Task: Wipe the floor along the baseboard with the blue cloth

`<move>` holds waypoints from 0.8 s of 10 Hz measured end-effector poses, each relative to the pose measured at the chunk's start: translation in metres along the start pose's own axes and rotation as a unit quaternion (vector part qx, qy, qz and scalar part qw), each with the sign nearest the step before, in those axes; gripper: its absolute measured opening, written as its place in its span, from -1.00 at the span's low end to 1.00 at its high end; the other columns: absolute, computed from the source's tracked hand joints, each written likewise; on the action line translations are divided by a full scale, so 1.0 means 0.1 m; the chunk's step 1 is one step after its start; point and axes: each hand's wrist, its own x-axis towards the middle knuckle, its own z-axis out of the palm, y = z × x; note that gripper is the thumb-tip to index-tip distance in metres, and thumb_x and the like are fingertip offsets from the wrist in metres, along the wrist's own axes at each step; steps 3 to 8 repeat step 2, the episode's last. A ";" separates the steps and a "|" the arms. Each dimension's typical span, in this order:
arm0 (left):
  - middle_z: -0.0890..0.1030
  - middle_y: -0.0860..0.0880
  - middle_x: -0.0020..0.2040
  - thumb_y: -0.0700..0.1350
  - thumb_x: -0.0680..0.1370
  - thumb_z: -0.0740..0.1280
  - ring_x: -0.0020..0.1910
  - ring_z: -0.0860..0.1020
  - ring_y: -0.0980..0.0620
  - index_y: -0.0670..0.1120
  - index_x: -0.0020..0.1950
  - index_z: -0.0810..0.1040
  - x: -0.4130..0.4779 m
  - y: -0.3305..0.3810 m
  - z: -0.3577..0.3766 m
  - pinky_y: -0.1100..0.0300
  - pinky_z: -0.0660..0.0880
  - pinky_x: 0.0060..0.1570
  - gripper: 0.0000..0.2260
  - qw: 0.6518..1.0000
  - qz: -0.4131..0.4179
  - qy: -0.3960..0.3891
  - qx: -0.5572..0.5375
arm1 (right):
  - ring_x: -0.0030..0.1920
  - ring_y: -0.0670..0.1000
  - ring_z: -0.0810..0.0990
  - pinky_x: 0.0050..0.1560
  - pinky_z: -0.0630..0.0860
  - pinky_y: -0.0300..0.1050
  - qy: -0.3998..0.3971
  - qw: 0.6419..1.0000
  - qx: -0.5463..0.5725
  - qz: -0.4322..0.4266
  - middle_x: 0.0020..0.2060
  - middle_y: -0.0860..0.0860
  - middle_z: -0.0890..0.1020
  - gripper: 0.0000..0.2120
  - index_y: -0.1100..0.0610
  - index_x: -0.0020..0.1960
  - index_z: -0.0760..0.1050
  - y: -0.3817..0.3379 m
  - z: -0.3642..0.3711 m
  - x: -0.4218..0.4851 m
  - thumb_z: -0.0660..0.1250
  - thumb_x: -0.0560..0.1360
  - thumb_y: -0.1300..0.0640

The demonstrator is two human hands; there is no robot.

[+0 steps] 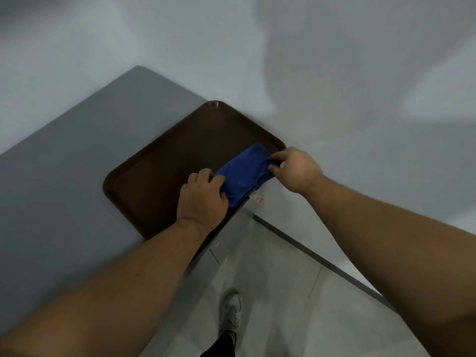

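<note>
The blue cloth [244, 173] lies bunched on the near right corner of a dark brown tray [164, 173]. My left hand [202, 197] grips the cloth's near end with curled fingers. My right hand [296, 170] pinches its far end between thumb and fingers at the tray's right edge. A dark baseboard [322, 258] runs along the foot of the white wall [360, 124], down to the lower right. Grey floor tiles [283, 292] lie below it.
The tray sits on a grey table [64, 189] pushed into the wall corner. A small white and red label [257, 199] shows on the wall just below the cloth. My foot in a grey shoe [231, 315] stands on the tiles near the table edge.
</note>
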 end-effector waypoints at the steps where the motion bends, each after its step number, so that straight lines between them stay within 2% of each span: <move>1: 0.54 -0.09 0.25 0.01 0.59 0.19 0.15 0.48 -0.11 -0.01 0.27 0.51 -0.05 0.18 -0.15 -0.05 0.49 0.10 -0.71 0.992 0.043 -0.047 0.106 | 0.32 0.05 0.56 0.30 0.45 -0.07 -0.053 0.998 -0.039 0.007 0.39 -0.03 0.56 -0.60 -0.02 0.35 0.58 0.13 -0.23 -0.28 0.37 0.55 -0.12; 2: 0.38 -0.13 0.53 0.08 0.63 0.12 0.43 0.37 -0.18 -0.01 0.29 0.57 -0.06 0.39 -0.35 -0.24 0.29 0.43 -0.64 0.961 0.088 -0.110 0.238 | 0.40 0.06 0.48 0.39 0.39 -0.03 -0.046 0.997 -0.055 0.041 0.51 -0.05 0.41 -0.53 -0.02 0.40 0.54 0.36 -0.54 -0.59 0.35 0.55 -0.16; 8: 0.38 -0.13 0.53 0.08 0.63 0.12 0.43 0.37 -0.18 -0.01 0.29 0.57 -0.06 0.39 -0.35 -0.24 0.29 0.43 -0.64 0.961 0.088 -0.110 0.238 | 0.40 0.06 0.48 0.39 0.39 -0.03 -0.046 0.997 -0.055 0.041 0.51 -0.05 0.41 -0.53 -0.02 0.40 0.54 0.36 -0.54 -0.59 0.35 0.55 -0.16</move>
